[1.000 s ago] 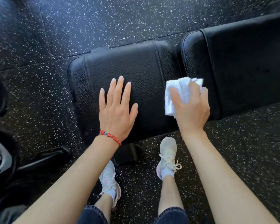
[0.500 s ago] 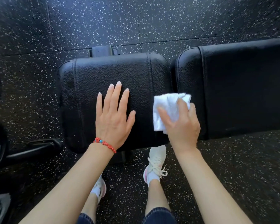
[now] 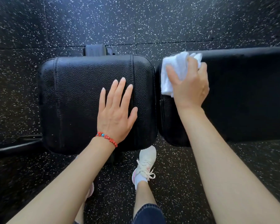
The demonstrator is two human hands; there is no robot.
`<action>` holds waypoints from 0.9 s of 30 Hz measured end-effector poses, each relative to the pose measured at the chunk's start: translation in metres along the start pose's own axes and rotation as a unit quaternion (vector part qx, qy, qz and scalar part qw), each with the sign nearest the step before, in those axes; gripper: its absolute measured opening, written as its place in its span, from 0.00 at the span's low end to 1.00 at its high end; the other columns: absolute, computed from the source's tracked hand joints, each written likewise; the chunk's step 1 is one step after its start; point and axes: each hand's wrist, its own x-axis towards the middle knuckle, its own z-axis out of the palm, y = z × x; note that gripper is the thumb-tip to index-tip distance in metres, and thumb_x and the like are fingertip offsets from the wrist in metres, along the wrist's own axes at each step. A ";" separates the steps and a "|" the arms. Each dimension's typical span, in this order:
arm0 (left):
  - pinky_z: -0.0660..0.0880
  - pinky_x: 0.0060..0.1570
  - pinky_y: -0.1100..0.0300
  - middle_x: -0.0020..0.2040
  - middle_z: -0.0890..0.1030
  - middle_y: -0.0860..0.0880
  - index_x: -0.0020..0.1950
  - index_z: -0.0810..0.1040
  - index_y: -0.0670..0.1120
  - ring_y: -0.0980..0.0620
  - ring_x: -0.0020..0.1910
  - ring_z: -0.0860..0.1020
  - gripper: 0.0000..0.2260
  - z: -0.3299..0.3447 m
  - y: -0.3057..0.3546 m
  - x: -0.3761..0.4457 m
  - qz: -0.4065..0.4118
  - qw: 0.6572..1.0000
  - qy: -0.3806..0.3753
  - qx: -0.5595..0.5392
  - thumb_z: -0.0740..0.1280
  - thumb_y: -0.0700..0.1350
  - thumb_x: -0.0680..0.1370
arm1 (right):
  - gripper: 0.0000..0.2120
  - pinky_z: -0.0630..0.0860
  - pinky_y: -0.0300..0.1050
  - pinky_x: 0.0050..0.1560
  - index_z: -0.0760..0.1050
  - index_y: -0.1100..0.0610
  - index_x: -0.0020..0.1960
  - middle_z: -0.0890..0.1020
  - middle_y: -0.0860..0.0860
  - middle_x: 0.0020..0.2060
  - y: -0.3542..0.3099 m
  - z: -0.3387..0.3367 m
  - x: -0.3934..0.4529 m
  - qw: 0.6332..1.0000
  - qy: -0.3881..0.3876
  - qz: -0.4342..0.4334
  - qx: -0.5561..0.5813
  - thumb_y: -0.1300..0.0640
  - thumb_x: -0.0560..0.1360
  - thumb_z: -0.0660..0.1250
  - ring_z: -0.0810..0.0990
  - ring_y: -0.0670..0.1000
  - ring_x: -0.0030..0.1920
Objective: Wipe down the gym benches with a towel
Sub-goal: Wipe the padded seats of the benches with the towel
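Head view: a white towel point(image 3: 168, 78) is gripped in the right hand point(image 3: 190, 87) and pressed on the near end of the long pad point(image 3: 249, 97). The left hand point(image 3: 116, 113) is laid flat, fingers spread, holding nothing, on the seat pad point(image 3: 74, 101).

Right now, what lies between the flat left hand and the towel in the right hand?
In the head view: bare black seat pad, then the narrow gap between pads. The left hand rests flat; the right hand presses the white towel on the long pad.

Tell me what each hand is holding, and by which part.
The right hand grips the bunched white towel across its top, pressing it on the long pad. The left hand holds nothing, flat on the seat pad.
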 end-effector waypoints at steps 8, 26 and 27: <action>0.53 0.71 0.43 0.73 0.65 0.41 0.71 0.66 0.41 0.42 0.72 0.61 0.24 -0.002 0.001 0.000 -0.001 1.000 0.000 0.009 0.57 0.50 0.77 | 0.19 0.71 0.44 0.27 0.72 0.59 0.48 0.74 0.59 0.35 0.029 -0.026 -0.052 0.998 0.001 -0.064 -0.013 0.42 0.73 0.64 0.74 0.56 0.31; 0.58 0.69 0.43 0.70 0.69 0.40 0.68 0.71 0.39 0.42 0.70 0.64 0.22 0.008 0.095 -0.005 0.071 0.995 0.015 -0.067 0.58 0.48 0.76 | 0.22 0.70 0.44 0.33 0.75 0.61 0.52 0.75 0.59 0.40 0.080 -0.083 -0.105 0.996 -0.035 0.080 0.010 0.43 0.69 0.66 0.75 0.57 0.35; 0.58 0.69 0.43 0.70 0.69 0.40 0.68 0.71 0.39 0.42 0.70 0.65 0.23 0.010 0.101 -0.003 0.071 0.995 0.011 -0.067 0.58 0.48 0.76 | 0.22 0.68 0.43 0.34 0.75 0.61 0.51 0.75 0.59 0.40 0.079 -0.079 -0.097 0.997 -0.030 0.073 0.004 0.43 0.69 0.67 0.75 0.58 0.35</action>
